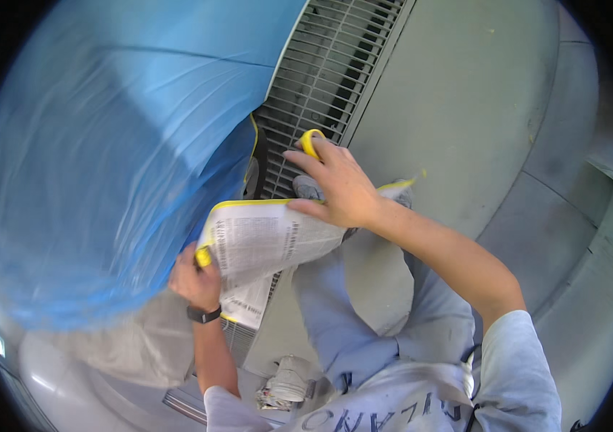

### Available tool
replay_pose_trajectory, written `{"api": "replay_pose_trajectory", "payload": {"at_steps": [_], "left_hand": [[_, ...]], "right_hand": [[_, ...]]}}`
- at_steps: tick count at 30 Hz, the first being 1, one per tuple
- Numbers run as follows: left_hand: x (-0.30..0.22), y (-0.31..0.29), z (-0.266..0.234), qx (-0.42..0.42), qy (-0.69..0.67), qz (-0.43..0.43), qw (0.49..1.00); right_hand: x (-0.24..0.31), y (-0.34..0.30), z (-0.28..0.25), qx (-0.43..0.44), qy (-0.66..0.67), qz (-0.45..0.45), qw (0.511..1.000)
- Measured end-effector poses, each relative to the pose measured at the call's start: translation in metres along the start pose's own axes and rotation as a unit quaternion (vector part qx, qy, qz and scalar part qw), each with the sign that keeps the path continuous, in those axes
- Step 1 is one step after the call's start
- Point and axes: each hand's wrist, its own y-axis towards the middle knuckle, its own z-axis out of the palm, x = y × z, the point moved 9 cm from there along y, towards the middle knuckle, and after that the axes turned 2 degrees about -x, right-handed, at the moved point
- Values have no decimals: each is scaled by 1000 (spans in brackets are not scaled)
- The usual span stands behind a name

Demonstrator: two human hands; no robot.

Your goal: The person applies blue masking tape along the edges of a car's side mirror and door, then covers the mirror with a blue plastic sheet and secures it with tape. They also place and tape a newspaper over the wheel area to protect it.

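A sheet of newspaper (256, 241) with yellow masking tape (249, 203) along its far edge stretches from the blue panel's lower edge toward the right. My left hand (195, 279) is closed at the sheet's left end, against the film-covered blue bodywork (177, 79). Something yellow, like tape, shows at its fingers. Over the sheet's far edge, my right hand (342, 183) carries a small ring-shaped roll of yellow tape (311, 142) at its fingers. Its thumb lies along the taped edge, while another finger points left, off the paper.
Clear plastic film (69, 216) drapes the bodywork at left. A metal floor grating (314, 79) runs beside a grey-green floor (450, 93). Another newspaper piece (249, 302) hangs below the sheet. Near my legs lies a whitish bundle (291, 378). My shoe (308, 187) is partly hidden.
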Motion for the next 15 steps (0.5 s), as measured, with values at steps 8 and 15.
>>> {"api": "replay_pose_trajectory", "payload": {"at_steps": [8, 15], "left_hand": [[8, 12, 40, -72, 106, -2, 992], [-51, 48, 40, -144, 82, 119, 979]], "right_hand": [[-154, 25, 85, 57, 191, 22, 980], [-208, 91, 118, -32, 214, -24, 976]]}}
